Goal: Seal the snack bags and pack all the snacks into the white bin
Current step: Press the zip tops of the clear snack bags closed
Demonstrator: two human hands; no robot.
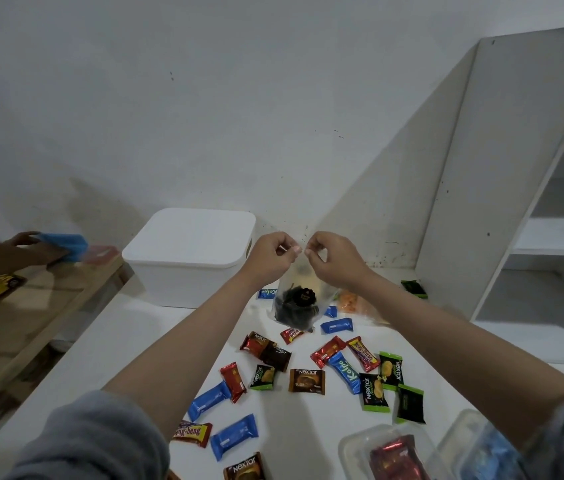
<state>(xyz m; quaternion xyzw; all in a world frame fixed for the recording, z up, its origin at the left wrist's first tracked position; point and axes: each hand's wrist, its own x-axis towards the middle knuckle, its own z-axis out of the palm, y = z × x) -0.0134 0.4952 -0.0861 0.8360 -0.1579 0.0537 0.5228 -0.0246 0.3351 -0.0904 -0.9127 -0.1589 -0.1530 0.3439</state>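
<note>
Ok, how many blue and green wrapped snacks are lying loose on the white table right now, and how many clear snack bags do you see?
Blue wrapped snacks: 6
Green wrapped snacks: 5
Clear snack bags: 2
Total: 13

At twelve o'clock my left hand point(271, 255) and right hand point(333, 257) pinch the clear bag point(297, 306) upright, blocking the middle. The white bin point(187, 258) at eleven wears its lid. Wrapped snacks point(308, 372) crowd six o'clock; bare table point(128, 344) lies open at nine, shelf unit point(502, 188) walls two.
</note>
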